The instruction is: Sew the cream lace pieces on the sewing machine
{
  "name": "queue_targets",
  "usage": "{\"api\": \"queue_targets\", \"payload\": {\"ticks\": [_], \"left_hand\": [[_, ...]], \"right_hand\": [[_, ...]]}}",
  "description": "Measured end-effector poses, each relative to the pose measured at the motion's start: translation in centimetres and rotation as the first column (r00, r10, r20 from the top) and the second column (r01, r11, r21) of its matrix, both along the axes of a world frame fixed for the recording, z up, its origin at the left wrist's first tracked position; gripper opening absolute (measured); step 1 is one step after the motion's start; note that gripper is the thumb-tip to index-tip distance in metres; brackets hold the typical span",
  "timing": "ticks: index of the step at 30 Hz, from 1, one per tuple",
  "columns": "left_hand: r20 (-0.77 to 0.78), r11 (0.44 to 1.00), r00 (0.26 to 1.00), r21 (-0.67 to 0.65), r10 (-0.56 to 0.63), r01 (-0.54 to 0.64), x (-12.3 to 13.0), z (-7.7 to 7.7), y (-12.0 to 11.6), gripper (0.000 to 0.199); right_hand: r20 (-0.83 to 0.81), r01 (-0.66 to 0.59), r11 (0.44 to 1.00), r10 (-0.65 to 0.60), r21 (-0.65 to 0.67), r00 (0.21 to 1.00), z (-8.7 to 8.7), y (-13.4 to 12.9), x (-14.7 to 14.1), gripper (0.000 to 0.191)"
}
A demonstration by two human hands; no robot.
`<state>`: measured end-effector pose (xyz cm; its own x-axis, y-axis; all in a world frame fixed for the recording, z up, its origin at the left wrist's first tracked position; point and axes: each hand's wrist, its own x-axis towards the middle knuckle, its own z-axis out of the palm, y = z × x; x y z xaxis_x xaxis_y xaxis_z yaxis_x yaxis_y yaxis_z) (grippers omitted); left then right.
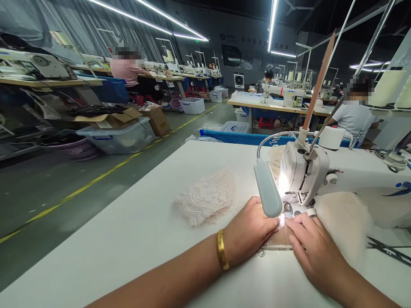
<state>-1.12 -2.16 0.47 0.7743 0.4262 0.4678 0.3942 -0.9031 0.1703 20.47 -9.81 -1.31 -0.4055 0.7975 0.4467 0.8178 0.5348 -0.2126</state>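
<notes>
At the white sewing machine [298, 169], both hands rest by the lit needle area. My left hand [247, 226], with a gold bangle [222, 249] on its wrist, has its fingers pressed together; the grey lamp head [268, 188] covers part of it, and what it holds cannot be made out. Opposite, my right hand [316, 248] lies with index finger and thumb apart on the shiny, brownish surface [280, 236] before the needle. Glare hides any thin fabric there. Left of the machine lies a stack of cream lace pieces [208, 196].
Sheer beige fabric [345, 218] lies right of the needle, and black scissors [390, 250] lie near the right edge. A thread stand rises behind the machine. Beyond the table are an aisle with a yellow line [105, 173], plastic bins [118, 134], other machines and several seated people.
</notes>
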Motion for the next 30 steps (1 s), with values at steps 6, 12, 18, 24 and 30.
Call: {"api": "queue_targets", "payload": {"ticks": [6,12,18,24,30], "left_hand": [[0.02,0.998,0.999,0.045,-0.04,0.039,0.0,-0.1,0.0,0.03],[0.029,0.999,0.999,0.022,-0.03,0.03,-0.1,0.0,-0.4,0.029],[0.018,0.999,1.0,0.033,0.0,0.0,0.1,-0.2,0.0,0.027],[-0.013,0.997,0.998,0.039,0.062,-0.061,0.4,-0.5,0.8,0.02],[0.007,0.999,0.999,0.01,0.053,-0.053,0.6,-0.2,1.4,0.023]], "right_hand": [[-0.001,-0.024,1.0,0.024,0.0,1.0,0.1,0.0,-0.2,0.029],[0.027,0.005,1.0,-0.004,-0.031,1.0,0.0,0.0,-0.5,0.029],[0.044,0.043,0.998,-0.041,-0.035,0.998,0.1,0.2,-0.5,0.027],[0.014,0.07,0.997,-0.07,-0.017,0.997,-0.1,0.4,-0.2,0.034],[-0.079,0.143,0.989,-0.14,0.038,0.987,-0.1,0.9,0.5,0.036]]}}
